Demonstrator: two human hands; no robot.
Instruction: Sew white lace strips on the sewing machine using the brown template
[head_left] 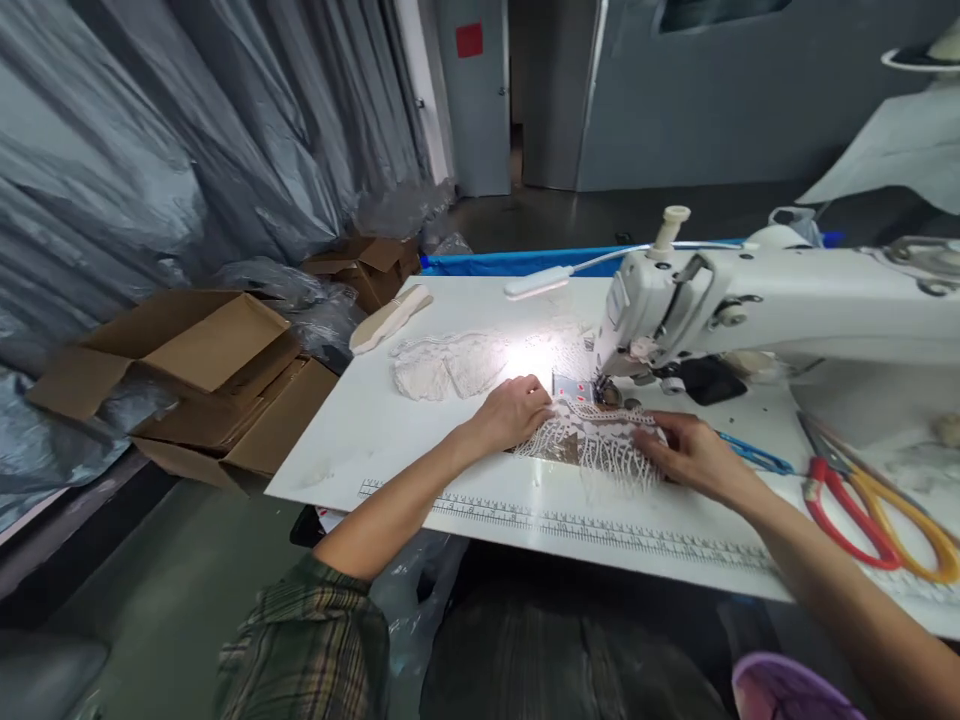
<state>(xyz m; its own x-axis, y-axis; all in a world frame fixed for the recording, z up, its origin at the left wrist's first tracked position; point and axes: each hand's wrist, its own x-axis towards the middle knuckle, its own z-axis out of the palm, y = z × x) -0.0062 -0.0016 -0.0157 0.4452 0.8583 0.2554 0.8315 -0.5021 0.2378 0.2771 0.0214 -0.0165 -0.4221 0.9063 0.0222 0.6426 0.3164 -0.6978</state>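
A strip of white fringed lace (pixel 600 432) lies in front of the needle area of a white sewing machine (pixel 637 310), its fringe hanging toward me. My left hand (pixel 514 412) is closed on the lace's left end, fingers pressed together. At the right end, my right hand (pixel 686 448) pinches the lace between thumb and fingers. The lace's upper edge is close to the presser foot (pixel 604 388). More white lace (pixel 450 366) lies flat on the table, behind my left hand, under a bright lamp (pixel 538 283).
Red-handled scissors (pixel 851 515), yellow-handled scissors (pixel 911 520) and blue snips (pixel 757 455) lie to the right. A printed ruler (pixel 570 522) runs along the front of the white table (pixel 330 440). Cardboard boxes (pixel 217 345) stand on the left. A rolled beige piece (pixel 391 318) rests at the back left.
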